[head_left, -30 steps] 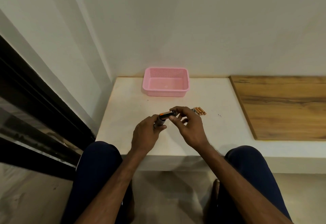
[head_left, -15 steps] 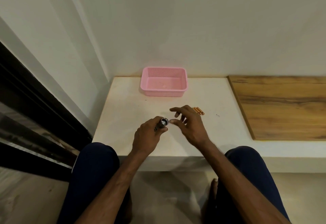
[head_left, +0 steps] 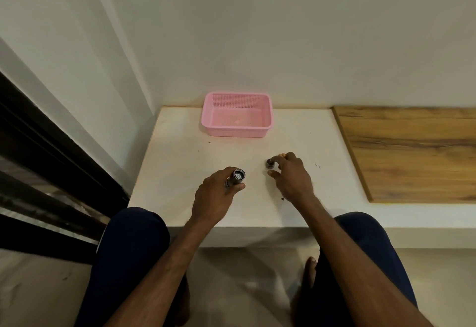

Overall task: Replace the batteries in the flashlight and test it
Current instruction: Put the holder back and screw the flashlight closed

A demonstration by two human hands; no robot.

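My left hand (head_left: 215, 199) grips the dark metal flashlight body (head_left: 236, 177) just above the white table (head_left: 180, 161), its open end tilted up towards me. A small dark flashlight cap (head_left: 269, 163) stands on the table to the right of it. My right hand (head_left: 292, 180) hovers over the table with its fingertips against the cap's right side and the thumb a little apart below it. The spare batteries are hidden behind my right hand.
A pink plastic basket (head_left: 268, 114) stands at the back of the table against the wall. A wooden board (head_left: 412, 151) covers the right part of the surface. My knees reach the table's front edge.
The battery holder went into the flashlight body. My right hand has let go, moved right and reached down to the cap on the table. My left hand has stayed put with the body.
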